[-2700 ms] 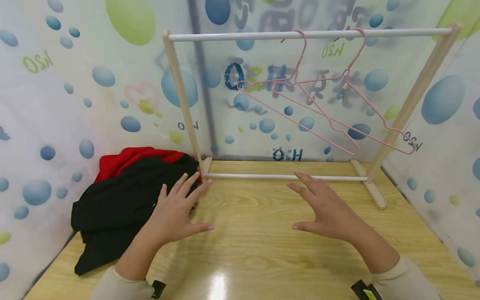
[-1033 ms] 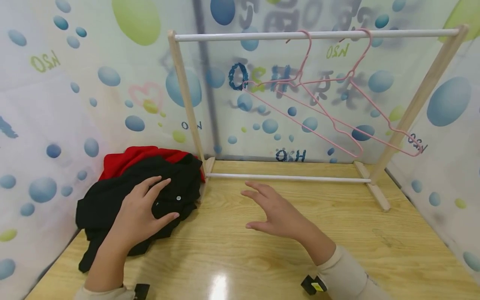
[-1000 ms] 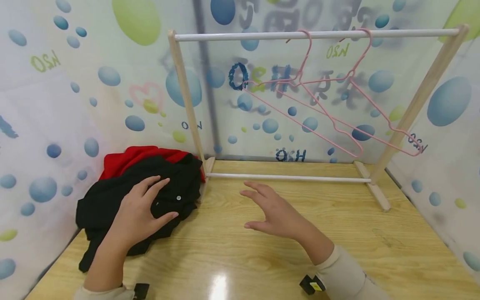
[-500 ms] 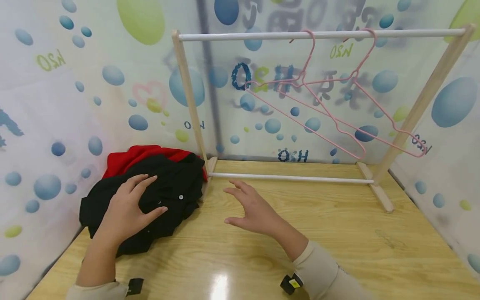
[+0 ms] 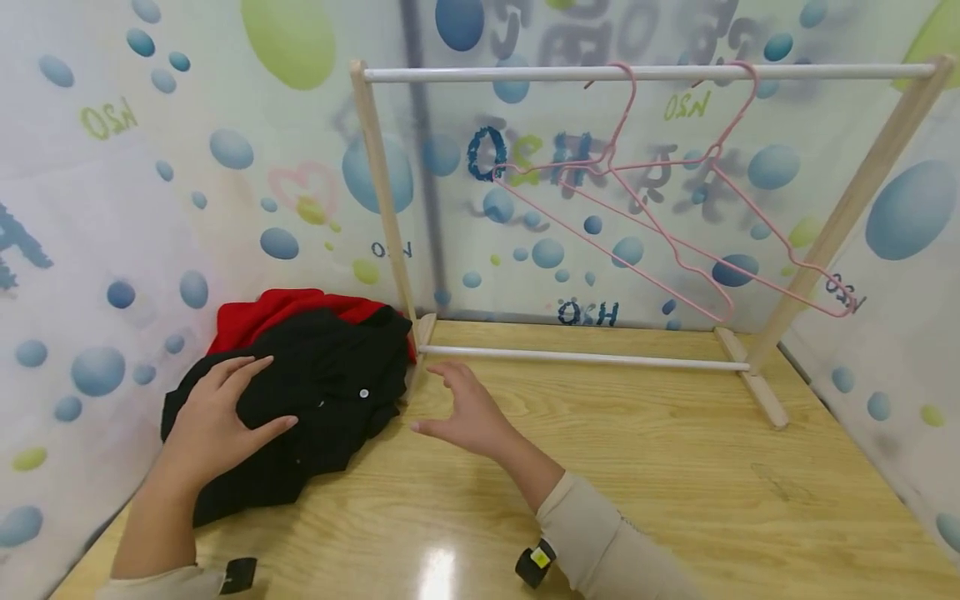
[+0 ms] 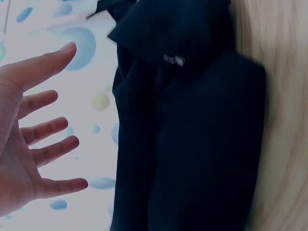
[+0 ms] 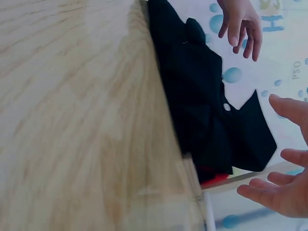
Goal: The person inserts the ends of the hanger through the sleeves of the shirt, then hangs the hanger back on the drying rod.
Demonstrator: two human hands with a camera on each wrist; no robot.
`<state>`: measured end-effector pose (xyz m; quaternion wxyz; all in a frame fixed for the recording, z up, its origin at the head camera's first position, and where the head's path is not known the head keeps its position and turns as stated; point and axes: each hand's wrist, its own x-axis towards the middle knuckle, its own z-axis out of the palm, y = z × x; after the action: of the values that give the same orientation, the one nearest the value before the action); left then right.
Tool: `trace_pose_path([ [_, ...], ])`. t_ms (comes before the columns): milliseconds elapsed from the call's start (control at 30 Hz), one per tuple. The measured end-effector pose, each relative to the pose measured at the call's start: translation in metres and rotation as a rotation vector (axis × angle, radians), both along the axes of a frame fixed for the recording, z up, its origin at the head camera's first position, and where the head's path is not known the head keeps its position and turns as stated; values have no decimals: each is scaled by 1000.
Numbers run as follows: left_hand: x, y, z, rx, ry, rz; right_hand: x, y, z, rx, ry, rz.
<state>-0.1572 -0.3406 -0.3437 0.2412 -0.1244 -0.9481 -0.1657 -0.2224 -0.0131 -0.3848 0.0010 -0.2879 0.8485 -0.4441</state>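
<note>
A black garment (image 5: 330, 400) with a white button lies heaped at the left of the table, partly over a red cloth (image 5: 300, 304). My left hand (image 5: 213, 425) is held above the black garment's left part, fingers spread and holding nothing; the left wrist view shows its palm (image 6: 14, 154) apart from the dark fabric (image 6: 202, 134). My right hand (image 5: 472, 417) hovers over the wood just right of the heap, thumb and fingers apart. In the right wrist view the right hand (image 7: 284, 192) and the black garment (image 7: 192, 82) are separate, with the left hand beyond.
Behind the hands stands a rack with wooden posts (image 5: 382, 183) and a white top rail (image 5: 480, 74). Two pink hangers (image 5: 660, 225) hang on its right half. A lower white bar (image 5: 585, 357) runs near the wooden tabletop (image 5: 637, 467). Patterned curtains enclose the table.
Both hands have moved left, the left one out over the black garment and the right one from beyond mid-table to beside the heap. The head view has shifted slightly; garments and hangers lie as before.
</note>
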Motion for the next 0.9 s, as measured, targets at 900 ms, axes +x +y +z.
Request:
trace_pose_path([
  [900, 9, -71, -16, 184, -234, 391, -23, -83, -25, -482, -465, -207],
])
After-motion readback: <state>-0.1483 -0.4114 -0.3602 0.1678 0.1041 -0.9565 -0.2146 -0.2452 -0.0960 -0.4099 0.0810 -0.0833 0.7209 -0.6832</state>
